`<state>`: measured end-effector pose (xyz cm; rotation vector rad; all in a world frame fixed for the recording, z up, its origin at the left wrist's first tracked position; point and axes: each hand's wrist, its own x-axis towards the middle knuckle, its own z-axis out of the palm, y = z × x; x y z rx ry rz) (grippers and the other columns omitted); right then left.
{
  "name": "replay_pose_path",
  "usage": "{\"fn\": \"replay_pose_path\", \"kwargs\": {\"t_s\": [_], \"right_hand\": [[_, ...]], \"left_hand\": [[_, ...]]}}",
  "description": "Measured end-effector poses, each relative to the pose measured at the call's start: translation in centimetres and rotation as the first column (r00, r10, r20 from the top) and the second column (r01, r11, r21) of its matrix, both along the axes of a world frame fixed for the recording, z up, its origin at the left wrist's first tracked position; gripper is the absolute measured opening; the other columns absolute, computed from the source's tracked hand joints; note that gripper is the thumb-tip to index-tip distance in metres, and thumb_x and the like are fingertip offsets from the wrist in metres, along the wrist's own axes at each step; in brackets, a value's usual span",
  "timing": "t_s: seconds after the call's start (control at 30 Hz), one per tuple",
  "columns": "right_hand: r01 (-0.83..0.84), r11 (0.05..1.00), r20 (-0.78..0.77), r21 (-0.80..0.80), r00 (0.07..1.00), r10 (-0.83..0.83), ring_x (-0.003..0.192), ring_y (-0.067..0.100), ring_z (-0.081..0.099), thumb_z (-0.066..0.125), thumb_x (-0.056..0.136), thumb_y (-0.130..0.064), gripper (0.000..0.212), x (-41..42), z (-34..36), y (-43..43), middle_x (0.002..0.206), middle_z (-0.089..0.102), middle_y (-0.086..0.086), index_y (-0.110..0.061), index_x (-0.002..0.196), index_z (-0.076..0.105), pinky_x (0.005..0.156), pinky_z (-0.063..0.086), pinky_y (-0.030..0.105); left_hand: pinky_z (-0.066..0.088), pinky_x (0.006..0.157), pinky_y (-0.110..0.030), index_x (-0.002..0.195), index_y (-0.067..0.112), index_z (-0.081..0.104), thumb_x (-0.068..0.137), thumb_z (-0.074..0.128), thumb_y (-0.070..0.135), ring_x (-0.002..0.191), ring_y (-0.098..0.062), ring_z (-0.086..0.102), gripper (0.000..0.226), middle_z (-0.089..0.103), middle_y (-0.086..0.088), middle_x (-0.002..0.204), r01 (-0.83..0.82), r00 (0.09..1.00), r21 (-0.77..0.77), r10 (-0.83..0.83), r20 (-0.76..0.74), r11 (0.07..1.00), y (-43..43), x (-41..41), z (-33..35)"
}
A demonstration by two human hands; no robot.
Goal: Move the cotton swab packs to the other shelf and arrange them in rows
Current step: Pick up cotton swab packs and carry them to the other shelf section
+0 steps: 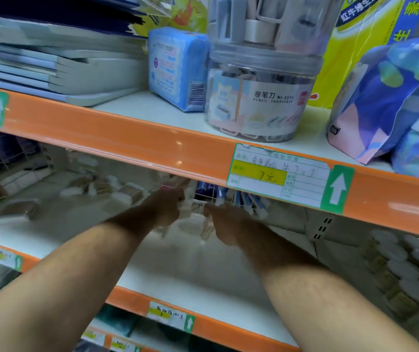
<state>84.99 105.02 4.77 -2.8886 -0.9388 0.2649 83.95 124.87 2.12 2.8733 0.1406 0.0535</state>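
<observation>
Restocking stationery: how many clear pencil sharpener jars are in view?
2: the lower jar stands on the upper shelf; the upper jar is stacked on its lid. Others may hide behind.

Two hands show at centre frame, the left hand (165,207) and the right hand (226,222). The clear packs of wooden-stemmed cotton swabs (198,208) in their grip are too blurred to count; about four more lie at middle left. Upper centre holds two clear round plastic jars (261,102), stacked, one pale blue soft pack (175,69) and one yellow printed package (337,67). Two blue patterned bags (386,92) sit at upper right.
</observation>
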Motion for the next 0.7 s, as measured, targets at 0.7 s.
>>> {"fn": "replay_pose_path", "kwargs": {"t_s": [0.7], "right_hand": [[0.077,0.989,-0.226,0.126,0.973,-0.047,0.083,0.027,0.072,0.067,0.088,-0.025,0.024,-1.8,5.4,-1.6,0.098,0.068,0.013,-0.004,0.097,0.065,0.075,0.061,0.040]], "left_hand": [[0.055,0.054,-0.023,0.088,0.016,0.069,0.087,0.068,0.019,0.067,-0.011,0.066,0.003,0.063,0.003,0.074,-0.002,0.988,-0.037,-0.004,-0.155,0.999,-2.7,-6.5,7.0]]}}
